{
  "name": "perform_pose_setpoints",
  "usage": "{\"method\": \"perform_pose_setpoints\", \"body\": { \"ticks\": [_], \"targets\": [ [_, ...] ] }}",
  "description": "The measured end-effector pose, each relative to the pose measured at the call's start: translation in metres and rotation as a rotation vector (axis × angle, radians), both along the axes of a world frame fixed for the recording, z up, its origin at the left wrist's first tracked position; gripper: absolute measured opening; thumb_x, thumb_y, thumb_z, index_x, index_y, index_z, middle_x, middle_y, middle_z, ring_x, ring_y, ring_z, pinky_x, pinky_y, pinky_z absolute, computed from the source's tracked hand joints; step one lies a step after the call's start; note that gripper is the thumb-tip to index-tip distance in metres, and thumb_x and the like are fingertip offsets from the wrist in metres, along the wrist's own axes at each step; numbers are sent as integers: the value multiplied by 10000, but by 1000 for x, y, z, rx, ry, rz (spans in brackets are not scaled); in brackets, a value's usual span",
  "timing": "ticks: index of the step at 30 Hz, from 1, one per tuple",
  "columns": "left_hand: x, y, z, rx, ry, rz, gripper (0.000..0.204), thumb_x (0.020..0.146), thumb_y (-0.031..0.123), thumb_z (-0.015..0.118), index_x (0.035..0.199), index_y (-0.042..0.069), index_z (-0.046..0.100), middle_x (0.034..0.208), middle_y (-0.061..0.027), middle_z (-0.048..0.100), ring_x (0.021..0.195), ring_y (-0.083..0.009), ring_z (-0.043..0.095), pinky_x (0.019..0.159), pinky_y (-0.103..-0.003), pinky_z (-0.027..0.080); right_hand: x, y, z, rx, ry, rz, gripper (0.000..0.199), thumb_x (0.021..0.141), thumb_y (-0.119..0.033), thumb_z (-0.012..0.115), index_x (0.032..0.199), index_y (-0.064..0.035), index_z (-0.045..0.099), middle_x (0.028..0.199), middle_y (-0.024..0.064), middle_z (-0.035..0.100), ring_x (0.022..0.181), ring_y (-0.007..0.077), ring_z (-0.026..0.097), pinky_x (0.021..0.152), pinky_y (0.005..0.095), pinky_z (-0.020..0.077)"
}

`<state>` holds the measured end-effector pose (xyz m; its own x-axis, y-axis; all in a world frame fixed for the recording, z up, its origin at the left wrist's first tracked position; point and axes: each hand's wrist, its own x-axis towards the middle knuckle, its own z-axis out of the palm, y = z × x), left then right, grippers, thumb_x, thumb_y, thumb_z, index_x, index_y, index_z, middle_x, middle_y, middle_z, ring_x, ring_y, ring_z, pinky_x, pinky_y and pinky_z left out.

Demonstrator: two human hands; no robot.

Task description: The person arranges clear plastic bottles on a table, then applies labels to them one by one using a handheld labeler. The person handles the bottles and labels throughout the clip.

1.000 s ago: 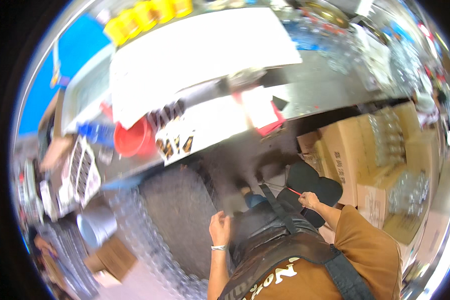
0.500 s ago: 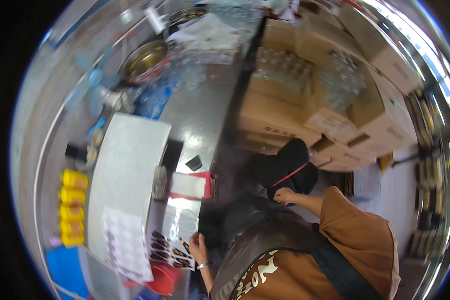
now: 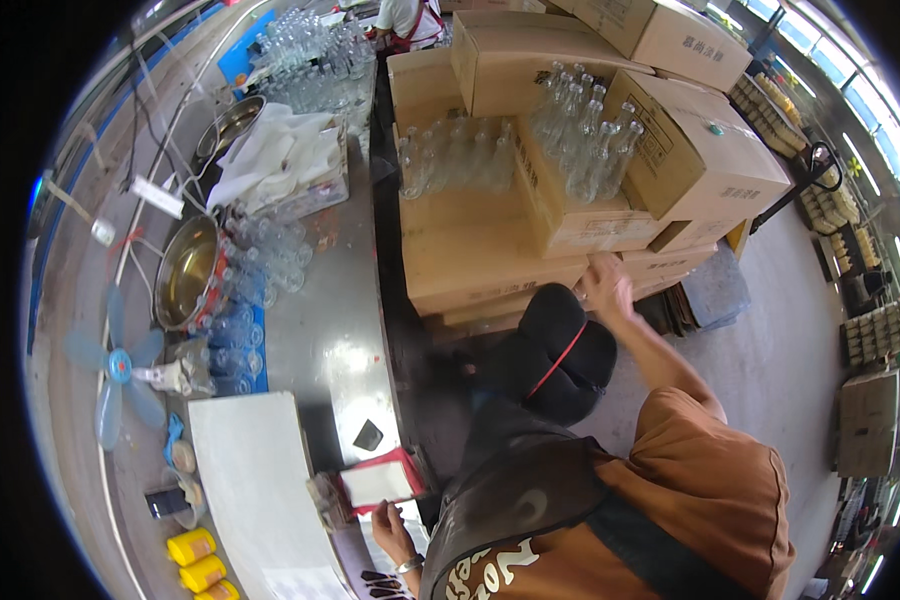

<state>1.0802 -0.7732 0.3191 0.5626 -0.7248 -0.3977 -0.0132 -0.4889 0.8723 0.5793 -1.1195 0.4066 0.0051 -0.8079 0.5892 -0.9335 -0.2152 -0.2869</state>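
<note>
My right hand (image 3: 607, 285) is stretched forward at the lower edge of a cardboard box (image 3: 595, 235), just beyond a black padded thing with a red band (image 3: 560, 365). Motion smears its fingers, so I cannot tell whether they hold or touch anything. My left hand (image 3: 392, 532) is at the metal table's near edge, fingers loosely bent and apart, with nothing visible in them. Right by it lies a white pad on a red base (image 3: 380, 482). Clear glass bottles (image 3: 590, 140) stand in the open box; more (image 3: 455, 155) stand to their left.
The metal table (image 3: 335, 330) runs along the left, bearing a white board (image 3: 255, 480), a dark flat piece (image 3: 368, 435), glassware (image 3: 270, 250) and a brass-coloured basin (image 3: 188, 270). A blue fan (image 3: 119, 366) stands far left. Another person (image 3: 410, 22) is at the far end.
My view has swung toward the boxes. My right hand has reached forward from beside the black padded thing to the box edge. My left hand has moved from the dark patterned pieces to the pad.
</note>
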Motion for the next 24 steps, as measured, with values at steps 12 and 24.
{"method": "perform_pose_setpoints", "body": {
  "ticks": [12, 24],
  "targets": [
    [-11, -193, 14, -2, -106, -99, 305, 965, 194, 650, 1123, -67, 651, 959, -145, 716, 854, -204, 671, 777, -318, 546, -63, -232, 124, -93, 104, -271, 345, 789, -368, 827, 973, -92, 729, 1214, 107, 609, 1166, 309, 540, 984, 452, 443],
    [25, -244, -14, -70, -303, -267, 335, 935, 201, 650, 1152, -54, 662, 956, -197, 739, 812, -244, 727, 736, -344, 572, -86, -260, 124, -139, 205, -82, 177, 764, -227, 801, 814, -102, 686, 1170, 31, 617, 1061, 238, 588, 844, 425, 490]
  ]
}}
